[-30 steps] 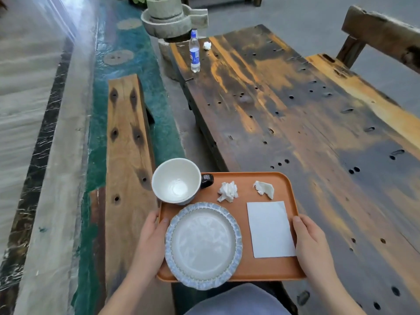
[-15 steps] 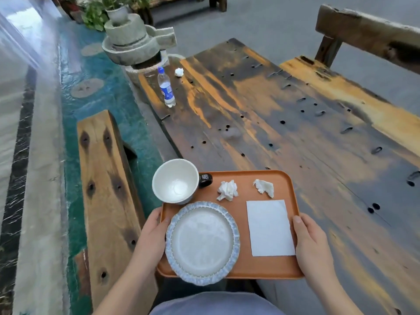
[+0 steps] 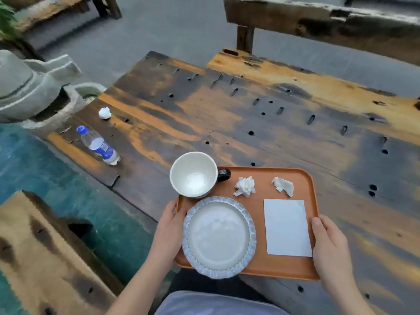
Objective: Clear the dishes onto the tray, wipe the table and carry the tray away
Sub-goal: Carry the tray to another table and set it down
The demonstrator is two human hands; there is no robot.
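I hold an orange tray (image 3: 263,266) over the near edge of the dark wooden table (image 3: 250,123). My left hand (image 3: 169,230) grips its left rim and my right hand (image 3: 329,244) grips its right rim. On the tray stand a white cup (image 3: 193,175) with a dark handle at the back left and a blue-rimmed plate (image 3: 219,236) in front of it. Two crumpled tissues (image 3: 245,186) (image 3: 283,185) lie at the back, and a flat white napkin (image 3: 286,227) lies on the right.
A water bottle (image 3: 98,145) and another crumpled tissue (image 3: 104,113) stand at the table's far left. A stone mill (image 3: 29,87) is beyond them. A wooden bench (image 3: 43,251) runs at my left, another bench (image 3: 318,17) behind the table. Teal floor (image 3: 45,173) lies between.
The view has swung to the right and closer over the table. The tray stays in both hands with its load unchanged; bottle and stone mill have slid to the left of view.
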